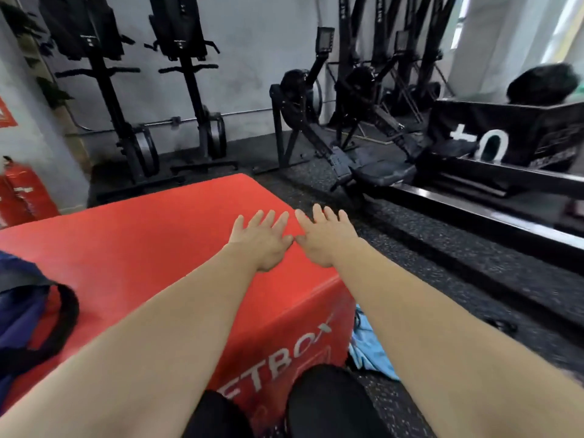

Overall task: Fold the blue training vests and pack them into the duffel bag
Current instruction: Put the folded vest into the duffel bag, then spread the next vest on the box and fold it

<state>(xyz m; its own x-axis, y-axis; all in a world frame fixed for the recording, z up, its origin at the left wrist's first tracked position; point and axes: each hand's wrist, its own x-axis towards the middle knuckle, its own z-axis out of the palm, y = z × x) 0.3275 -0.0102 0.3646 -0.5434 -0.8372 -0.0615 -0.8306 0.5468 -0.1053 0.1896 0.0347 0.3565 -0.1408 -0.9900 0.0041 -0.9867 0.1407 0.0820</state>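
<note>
Evidently no fold has begun: left hand (262, 245) and right hand (325, 241) are spread flat and empty over the box's (142, 248) far right corner. A vest (369, 347) lies on the floor right of the box, the bag (19, 311) at its left. The next move likely calls for reaching down to the vest.

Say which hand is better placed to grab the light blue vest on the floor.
Probably the right hand: the vest lies right of the red box, beneath that forearm. The left hand hangs over the box, both empty.
</note>
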